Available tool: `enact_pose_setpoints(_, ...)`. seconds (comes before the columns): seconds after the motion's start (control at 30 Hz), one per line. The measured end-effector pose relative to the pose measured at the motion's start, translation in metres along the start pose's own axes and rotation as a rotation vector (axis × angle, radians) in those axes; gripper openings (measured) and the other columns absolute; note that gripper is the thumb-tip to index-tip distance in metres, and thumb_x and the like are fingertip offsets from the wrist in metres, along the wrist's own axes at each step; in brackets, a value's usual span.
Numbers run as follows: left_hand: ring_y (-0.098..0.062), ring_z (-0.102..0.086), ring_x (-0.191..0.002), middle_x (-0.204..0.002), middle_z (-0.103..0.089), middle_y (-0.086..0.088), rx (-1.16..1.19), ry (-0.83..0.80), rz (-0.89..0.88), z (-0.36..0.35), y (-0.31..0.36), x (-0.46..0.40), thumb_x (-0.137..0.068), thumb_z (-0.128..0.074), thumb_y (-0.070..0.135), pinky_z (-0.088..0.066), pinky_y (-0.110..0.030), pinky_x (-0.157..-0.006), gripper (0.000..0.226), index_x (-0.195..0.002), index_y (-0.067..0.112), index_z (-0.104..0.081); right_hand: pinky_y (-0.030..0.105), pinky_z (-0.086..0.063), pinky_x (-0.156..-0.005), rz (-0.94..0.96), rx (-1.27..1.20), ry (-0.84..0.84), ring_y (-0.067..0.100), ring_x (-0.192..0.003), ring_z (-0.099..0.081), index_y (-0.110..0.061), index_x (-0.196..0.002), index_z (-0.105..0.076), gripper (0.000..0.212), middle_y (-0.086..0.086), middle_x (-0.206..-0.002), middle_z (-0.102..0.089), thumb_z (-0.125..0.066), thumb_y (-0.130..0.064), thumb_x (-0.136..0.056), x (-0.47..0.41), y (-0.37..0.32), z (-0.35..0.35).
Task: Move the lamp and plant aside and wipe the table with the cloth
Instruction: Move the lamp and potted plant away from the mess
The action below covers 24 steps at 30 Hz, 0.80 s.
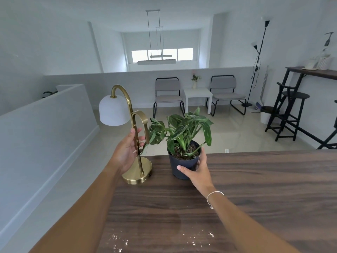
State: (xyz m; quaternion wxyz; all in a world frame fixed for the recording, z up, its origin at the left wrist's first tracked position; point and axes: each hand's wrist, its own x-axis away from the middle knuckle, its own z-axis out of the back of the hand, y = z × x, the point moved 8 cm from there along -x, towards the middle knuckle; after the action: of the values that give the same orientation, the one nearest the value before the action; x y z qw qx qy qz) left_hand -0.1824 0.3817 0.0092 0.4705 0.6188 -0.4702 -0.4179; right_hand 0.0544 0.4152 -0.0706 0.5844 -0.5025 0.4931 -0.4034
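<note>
Down at the near edge of the table we've got white crumbs scattered across the dark wood, and a faint dull smear just beyond them. Moving up, both our arms reach toward the far left corner. Our right hand is wrapped round the black pot of the plant, thumb across the front, fingers round the right side, a thin bracelet on the wrist. The pot sits on the table near the far edge. Just left of it, our left hand curls round the brass stem of the lamp, thumb forward, fingertips showing behind the stem. The lamp's round base stands right at the far left corner, its white shade hanging out past the edge. Beyond the table, we see two grey chairs flanking a small white side table against the low wall.
</note>
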Motion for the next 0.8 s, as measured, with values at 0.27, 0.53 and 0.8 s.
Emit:
enact_pose_setpoints(0.27,-0.021,-0.05,-0.118,-0.13,-0.055,-0.002,-0.108,0.076,0.017,0.01,0.01,0.021,-0.078,-0.05,0.059,-0.036,-0.041,-0.1,0.045,-0.113,0.032,-0.057,-0.007,-0.031,-0.08,-0.031,0.066,0.019,-0.006,-0.125,-0.029,-0.054,-0.139,-0.008,0.111,-0.019,-0.14,-0.031,-0.086,-0.026,-0.064,0.013,-0.013,0.017)
enact_pose_setpoints(0.53,-0.019,-0.05,-0.114,-0.136,-0.05,-0.002,-0.221,0.138,0.011,0.008,0.021,0.074,-0.085,-0.047,0.055,-0.04,-0.036,-0.098,0.059,-0.134,0.023,-0.042,0.043,-0.03,-0.113,-0.015,0.201,0.091,0.019,-0.143,-0.024,-0.044,-0.146,-0.003,0.117,-0.004,-0.157,-0.022,-0.083,-0.045,-0.061,0.057,-0.056,0.044)
enact_pose_setpoints(0.8,-0.016,-0.052,-0.111,-0.139,-0.049,-0.001,-0.393,0.097,-0.032,-0.016,0.021,0.142,-0.086,-0.047,0.053,-0.04,-0.037,-0.101,0.058,-0.136,0.023,-0.042,0.042,-0.026,-0.115,0.005,0.235,0.107,0.016,-0.145,-0.019,-0.04,-0.147,-0.006,0.117,-0.007,-0.158,-0.018,-0.081,-0.053,-0.059,0.117,-0.078,0.073)
